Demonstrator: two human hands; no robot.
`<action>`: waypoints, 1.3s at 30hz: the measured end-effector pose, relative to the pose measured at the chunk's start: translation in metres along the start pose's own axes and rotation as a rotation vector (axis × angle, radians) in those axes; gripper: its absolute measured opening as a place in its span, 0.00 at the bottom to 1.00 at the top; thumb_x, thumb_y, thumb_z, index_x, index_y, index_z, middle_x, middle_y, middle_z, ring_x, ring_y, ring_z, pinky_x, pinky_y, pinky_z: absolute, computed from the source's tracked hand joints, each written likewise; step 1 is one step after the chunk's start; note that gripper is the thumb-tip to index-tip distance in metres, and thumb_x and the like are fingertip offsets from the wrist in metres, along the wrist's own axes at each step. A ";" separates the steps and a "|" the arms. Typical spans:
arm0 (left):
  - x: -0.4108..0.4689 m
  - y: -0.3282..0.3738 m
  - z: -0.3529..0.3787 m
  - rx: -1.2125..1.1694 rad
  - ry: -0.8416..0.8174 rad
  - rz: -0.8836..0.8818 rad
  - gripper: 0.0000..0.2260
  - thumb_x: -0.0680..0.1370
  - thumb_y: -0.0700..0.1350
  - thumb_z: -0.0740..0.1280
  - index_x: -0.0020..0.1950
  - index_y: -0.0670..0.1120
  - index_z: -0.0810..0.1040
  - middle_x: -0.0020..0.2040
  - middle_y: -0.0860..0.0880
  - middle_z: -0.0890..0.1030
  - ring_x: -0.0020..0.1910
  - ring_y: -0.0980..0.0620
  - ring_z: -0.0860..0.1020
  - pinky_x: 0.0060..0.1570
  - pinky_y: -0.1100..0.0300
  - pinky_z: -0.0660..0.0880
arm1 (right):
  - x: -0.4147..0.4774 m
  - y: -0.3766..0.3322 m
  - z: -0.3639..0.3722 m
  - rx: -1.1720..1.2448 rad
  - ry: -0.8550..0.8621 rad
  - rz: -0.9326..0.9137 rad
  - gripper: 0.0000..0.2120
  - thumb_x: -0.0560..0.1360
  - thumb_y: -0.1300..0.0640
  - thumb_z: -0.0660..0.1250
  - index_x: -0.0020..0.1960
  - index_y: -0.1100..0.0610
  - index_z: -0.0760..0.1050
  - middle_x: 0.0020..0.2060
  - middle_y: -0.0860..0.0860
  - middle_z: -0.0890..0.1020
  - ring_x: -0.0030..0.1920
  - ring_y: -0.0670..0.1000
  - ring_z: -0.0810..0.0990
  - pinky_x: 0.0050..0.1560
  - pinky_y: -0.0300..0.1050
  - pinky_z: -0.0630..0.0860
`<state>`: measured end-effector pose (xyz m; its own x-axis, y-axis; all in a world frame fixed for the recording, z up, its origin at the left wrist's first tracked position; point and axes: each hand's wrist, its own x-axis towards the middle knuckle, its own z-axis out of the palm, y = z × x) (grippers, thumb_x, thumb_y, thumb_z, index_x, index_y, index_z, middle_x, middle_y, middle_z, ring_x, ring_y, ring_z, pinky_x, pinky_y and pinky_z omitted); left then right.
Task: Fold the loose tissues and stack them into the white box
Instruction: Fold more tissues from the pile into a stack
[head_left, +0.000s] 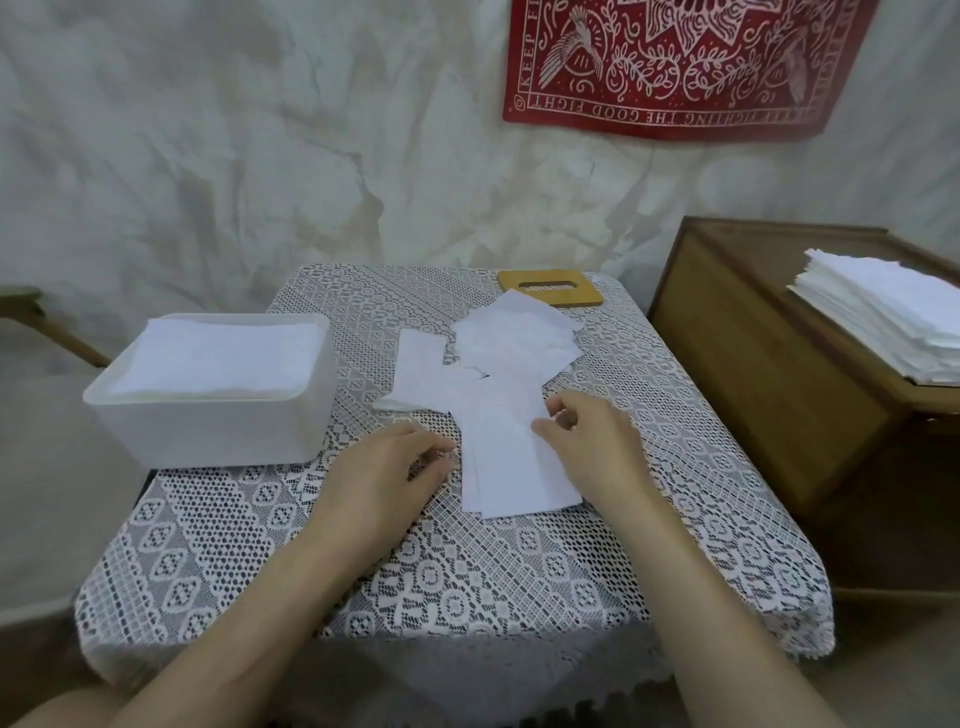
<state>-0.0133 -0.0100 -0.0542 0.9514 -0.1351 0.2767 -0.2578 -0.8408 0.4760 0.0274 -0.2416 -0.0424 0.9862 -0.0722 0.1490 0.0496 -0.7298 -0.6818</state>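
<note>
Head view: the folded tissue (511, 467) is laid on the table, long axis pointing away from the person. Its right edge is met by the curled right hand (587, 452) (pinch or mere touch cannot be told) — the left hand (384, 467), relaxed and empty, is found nearer the white box (208, 436).

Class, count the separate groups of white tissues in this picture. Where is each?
3. One folded stack fills the white box at left; loose tissues lie on the lace table; a tall stack sits on the wooden cabinet at right. Sheets underneath may be hidden.
</note>
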 end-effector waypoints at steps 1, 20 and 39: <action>0.000 0.000 0.000 -0.002 0.001 -0.001 0.13 0.83 0.55 0.66 0.66 0.57 0.81 0.55 0.62 0.79 0.52 0.59 0.77 0.51 0.60 0.73 | 0.001 -0.001 0.000 -0.043 0.026 -0.019 0.04 0.80 0.50 0.69 0.49 0.50 0.78 0.38 0.43 0.79 0.42 0.51 0.78 0.37 0.43 0.69; 0.001 0.001 -0.003 -0.403 0.026 -0.176 0.13 0.82 0.58 0.65 0.48 0.52 0.84 0.37 0.56 0.83 0.35 0.53 0.79 0.37 0.55 0.72 | -0.012 -0.034 0.009 0.828 -0.245 0.183 0.04 0.81 0.59 0.67 0.53 0.56 0.81 0.44 0.54 0.88 0.43 0.55 0.86 0.42 0.52 0.81; 0.011 -0.001 -0.005 -0.755 0.040 -0.291 0.10 0.83 0.48 0.68 0.53 0.42 0.84 0.49 0.42 0.87 0.50 0.39 0.85 0.50 0.42 0.82 | 0.000 -0.018 0.004 0.436 -0.122 0.139 0.04 0.79 0.62 0.69 0.48 0.54 0.81 0.37 0.52 0.84 0.30 0.47 0.79 0.34 0.45 0.77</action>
<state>-0.0035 -0.0079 -0.0471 0.9948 0.0658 0.0780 -0.0586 -0.2564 0.9648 0.0273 -0.2253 -0.0329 0.9983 -0.0495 -0.0321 -0.0480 -0.3638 -0.9303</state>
